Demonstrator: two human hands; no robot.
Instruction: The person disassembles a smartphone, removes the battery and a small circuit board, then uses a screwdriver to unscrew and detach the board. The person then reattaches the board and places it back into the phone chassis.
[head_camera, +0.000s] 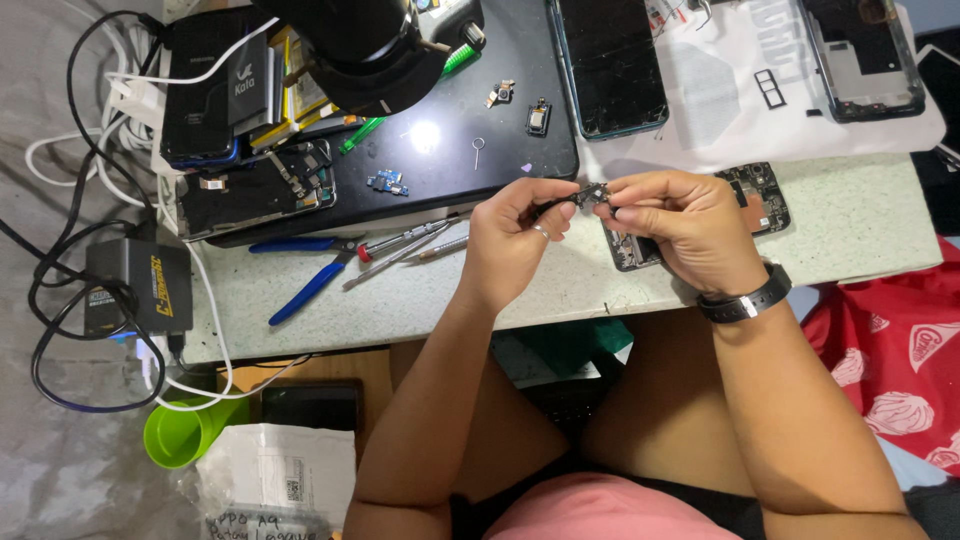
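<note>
I hold a small dark phone part (590, 192) between both hands, above the surface (420, 300). The left hand (510, 240) pinches its left end with closed fingers (560, 192); the right hand (685, 225) grips the other end. Just below my right fingers lies an opened phone board (762, 195). I judge it best to keep the pinch light and turn slowly, so nothing bends.

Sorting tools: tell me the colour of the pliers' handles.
Blue; the pliers lie on the table left of the left hand, clearest in the head view.
</note>
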